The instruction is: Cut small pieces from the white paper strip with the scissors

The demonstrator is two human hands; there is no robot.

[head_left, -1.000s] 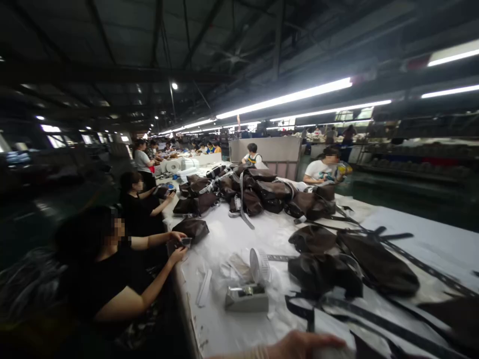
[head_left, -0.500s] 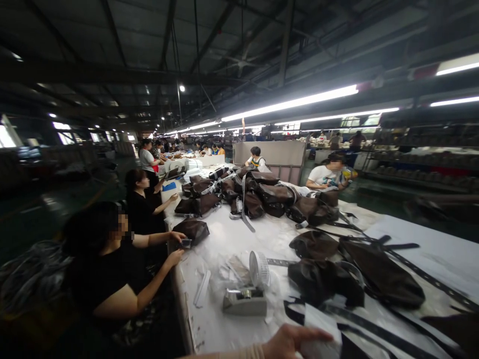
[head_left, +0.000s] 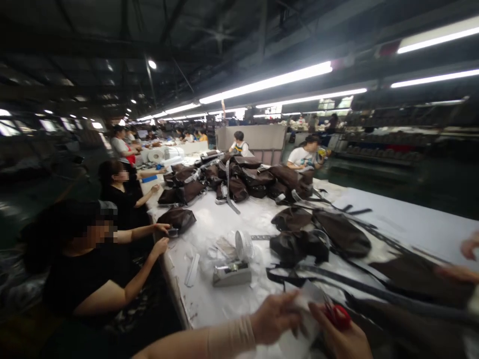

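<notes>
White sheet (head_left: 307,319), folded or crumpled, is to the right of the tape dispenser (head_left: 232,275) and nearer the wearer, held up over the desk (head_left: 207,301); left hand (head_left: 275,319) comes in from the dispenser's side, fingers closed on the sheet, so the sheet lies just off its fingertips, away from the dispenser; right hand (head_left: 342,331) sits on the sheet's far side from the dispenser, closed around a red-handled tool (head_left: 340,316), probably scissors or snips; both hands are about equally near the sheet, with the sheet between them; its long axis seems to run from the far side toward the wearer, but blur makes that unsure; cannot tell whether the tool touches it.

Around: a white roll (head_left: 244,245) stands just behind the dispenser, a white strip (head_left: 192,270) lies to the dispenser's left; brown bags (head_left: 299,244) lie to its right and farther back, a big pile (head_left: 258,179) well behind it; a dark strap (head_left: 392,295) stretches off to the dispenser's right, passing behind the two hands, the nearest clutter to them; a co-worker's hand (head_left: 458,271) reaches in at the edge, well right of the dispenser; another co-worker (head_left: 93,279) sits to its left.
</notes>
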